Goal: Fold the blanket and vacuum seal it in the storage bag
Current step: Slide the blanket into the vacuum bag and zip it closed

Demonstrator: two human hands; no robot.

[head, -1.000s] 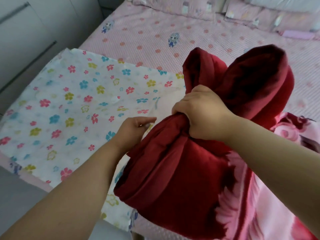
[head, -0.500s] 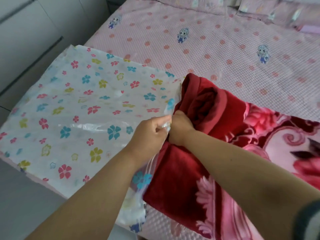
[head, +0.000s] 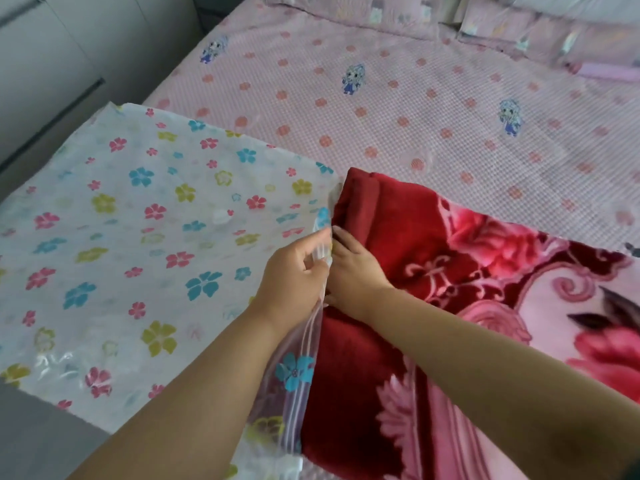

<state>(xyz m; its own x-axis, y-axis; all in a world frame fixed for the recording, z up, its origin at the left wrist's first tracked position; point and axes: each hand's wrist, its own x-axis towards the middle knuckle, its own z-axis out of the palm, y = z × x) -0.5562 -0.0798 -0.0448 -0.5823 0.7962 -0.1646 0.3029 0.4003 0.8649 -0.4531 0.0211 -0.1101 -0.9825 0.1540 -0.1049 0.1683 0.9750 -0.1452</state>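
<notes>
While left hand (head: 294, 271) pinches bag (head: 138, 237), right (head: 353, 271) grips blanket (head: 433, 244).

Soft, even daylight fills the wide-angle view with only faint shadows, a slight sheen on the plastic storage bag (head: 114, 237), overall softness, and curved stretching toward the edges.

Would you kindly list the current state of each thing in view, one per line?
storage bag: flat on the bed, mouth edge lifted, not sealed.
blanket: folded, lying on the bed at the bag's mouth, not yet inside.
left hand: pinches the bag's zip edge.
right hand: rests on the blanket's end; whether it grips is unclear.
bed sheet: spread flat under both.
pillows: lying at the head of the bed.
</notes>
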